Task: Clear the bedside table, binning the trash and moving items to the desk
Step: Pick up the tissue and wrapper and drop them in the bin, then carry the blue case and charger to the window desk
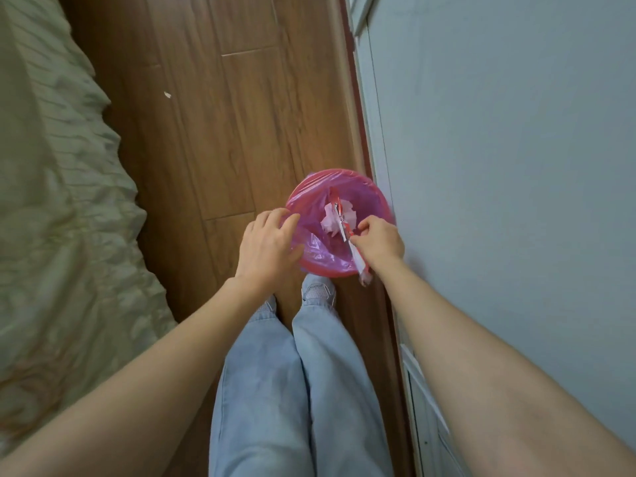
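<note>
A round red plastic bin, lined with a thin purple plastic bag, is standing on the wooden floor beside the pale wall. The right hand is pinching a red-and-white foil wrapper over the bin's mouth, above crumpled white tissue. The left hand, fingers relaxed, is resting on the bag's rim, gripping nothing.

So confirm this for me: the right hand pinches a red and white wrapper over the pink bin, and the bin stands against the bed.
One thing is wrong: the bin does not stand against the bed. The head view shows it on the wooden floor against the pale wall, with bare floor between it and the bed. The rest holds: the right hand pinches the red and white wrapper over the pink bin.
</note>
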Available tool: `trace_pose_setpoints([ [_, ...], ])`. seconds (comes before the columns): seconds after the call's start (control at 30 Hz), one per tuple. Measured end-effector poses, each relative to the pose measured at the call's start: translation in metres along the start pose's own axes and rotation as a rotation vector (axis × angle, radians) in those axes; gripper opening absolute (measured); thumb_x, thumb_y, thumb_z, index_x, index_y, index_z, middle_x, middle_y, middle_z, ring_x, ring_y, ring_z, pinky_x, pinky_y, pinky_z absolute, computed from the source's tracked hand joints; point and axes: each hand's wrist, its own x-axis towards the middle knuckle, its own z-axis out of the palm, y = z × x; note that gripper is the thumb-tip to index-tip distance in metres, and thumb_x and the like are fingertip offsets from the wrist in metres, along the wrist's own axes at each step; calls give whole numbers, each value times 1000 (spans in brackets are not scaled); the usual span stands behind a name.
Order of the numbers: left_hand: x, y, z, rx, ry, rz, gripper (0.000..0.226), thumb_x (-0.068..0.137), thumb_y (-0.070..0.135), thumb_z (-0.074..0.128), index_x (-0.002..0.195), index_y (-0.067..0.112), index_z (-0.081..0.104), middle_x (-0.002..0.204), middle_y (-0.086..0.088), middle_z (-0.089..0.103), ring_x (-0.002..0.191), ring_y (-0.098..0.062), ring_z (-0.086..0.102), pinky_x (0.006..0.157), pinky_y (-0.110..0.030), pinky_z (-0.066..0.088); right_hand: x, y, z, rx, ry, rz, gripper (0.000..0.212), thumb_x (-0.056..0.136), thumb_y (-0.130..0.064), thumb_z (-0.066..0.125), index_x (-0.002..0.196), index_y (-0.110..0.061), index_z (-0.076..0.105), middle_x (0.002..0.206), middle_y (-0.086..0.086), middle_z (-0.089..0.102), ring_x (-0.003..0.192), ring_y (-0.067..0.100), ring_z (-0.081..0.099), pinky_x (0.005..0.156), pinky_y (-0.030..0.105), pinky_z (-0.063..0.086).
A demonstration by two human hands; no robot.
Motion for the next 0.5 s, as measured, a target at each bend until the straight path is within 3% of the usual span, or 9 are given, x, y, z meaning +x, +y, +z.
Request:
trace_pose_setpoints([
  [0.07, -3, -7, -8, -11, 22, -46, 42, 80, 20, 66, 119, 7, 57, 119, -15, 60, 108, -37, 55, 82, -45, 46, -5, -6, -1, -39, 48, -51, 28, 88, -30, 63, 111, -15, 62, 109, 7, 65, 100, 27, 61, 70, 29, 43],
  [0.13, -7, -13, -23, -19, 46, -95, 40, 83, 22, 63, 120, 8, 57, 122, -15, 59, 110, -37, 53, 86, -46, 45, -16, -13, -5, -78, 102, -132, 35, 91, -33, 57, 118, -11, 59, 116, 11, 61, 106, 30, 57, 81, 37, 47],
  [0.33, -43, -23, -92, -12, 135, -186, 44, 88, 24, 59, 128, 7, 51, 130, -15, 54, 120, -34, 49, 95, -46, 42, -78, -46, -23, -183, 192, -413, 43, 95, -32, 49, 130, -9, 53, 135, 13, 52, 130, 30, 41, 108, 44, 35],
  [0.5, -108, -23, -157, 14, 206, -264, 41, 85, 24, 62, 121, 6, 57, 121, -15, 60, 110, -33, 55, 86, -45, 47, -154, -92, -61, -256, 177, -589, 45, 96, -31, 47, 135, -10, 48, 146, 12, 42, 141, 28, 29, 116, 43, 24],
])
